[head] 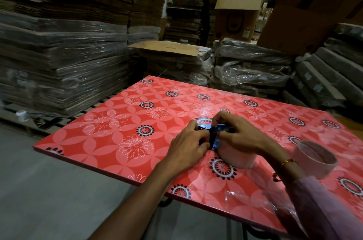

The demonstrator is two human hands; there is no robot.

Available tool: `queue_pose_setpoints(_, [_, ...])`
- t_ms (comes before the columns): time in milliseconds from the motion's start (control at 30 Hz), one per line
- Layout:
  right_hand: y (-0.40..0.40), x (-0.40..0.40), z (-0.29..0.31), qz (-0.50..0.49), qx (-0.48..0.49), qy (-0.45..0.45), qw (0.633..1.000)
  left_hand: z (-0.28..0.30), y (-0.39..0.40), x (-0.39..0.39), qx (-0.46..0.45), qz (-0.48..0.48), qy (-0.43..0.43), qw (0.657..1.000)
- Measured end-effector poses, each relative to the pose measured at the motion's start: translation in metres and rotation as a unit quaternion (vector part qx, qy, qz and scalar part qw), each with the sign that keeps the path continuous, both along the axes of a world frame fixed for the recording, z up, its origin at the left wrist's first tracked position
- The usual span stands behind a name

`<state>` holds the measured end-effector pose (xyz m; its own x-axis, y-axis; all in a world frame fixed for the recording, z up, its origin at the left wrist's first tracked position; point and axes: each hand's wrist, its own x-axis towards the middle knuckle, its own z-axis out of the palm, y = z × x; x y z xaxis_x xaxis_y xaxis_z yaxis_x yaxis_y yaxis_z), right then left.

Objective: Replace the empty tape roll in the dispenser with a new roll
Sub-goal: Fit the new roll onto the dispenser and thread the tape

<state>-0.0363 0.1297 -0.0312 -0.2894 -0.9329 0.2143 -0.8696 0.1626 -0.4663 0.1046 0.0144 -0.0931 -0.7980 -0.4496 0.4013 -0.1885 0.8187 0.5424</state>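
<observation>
A dark blue and black tape dispenser [214, 133] lies on the red flowered table [110, 141], mostly hidden between my hands. My left hand [187, 148] grips its near left end. My right hand [233, 133] closes over its far right side. A roll of clear tape [238, 158] sits under my right hand, touching the dispenser; I cannot tell whether it is mounted on it. A thin, empty-looking cardboard core [314, 158] stands apart on the table at the right, beside my right wrist.
Crumpled clear film [241, 197] lies near the table's front edge. Tall stacks of flattened cardboard [64, 59] and wrapped bundles [251, 68] surround the table's far side. The floor [59, 200] shows at the left.
</observation>
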Motion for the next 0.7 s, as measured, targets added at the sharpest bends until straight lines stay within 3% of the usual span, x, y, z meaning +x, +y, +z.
queue_pose_setpoints(300, [-0.003, -0.009, 0.001, -0.027, 0.014, -0.012, 0.999, 0.001, -0.002, 0.002, 0.042, -0.033, 0.006, 0.999])
queue_pose_setpoints(533, [-0.002, -0.008, 0.004, -0.036, 0.022, -0.051, 0.998, 0.012, -0.026, 0.007, 0.029, -0.164, -0.068, 0.984])
queue_pose_setpoints(700, [-0.001, -0.005, 0.003, -0.041, 0.018, -0.037, 0.998, 0.000, -0.010, 0.008, -0.018, -0.081, -0.020, 0.996])
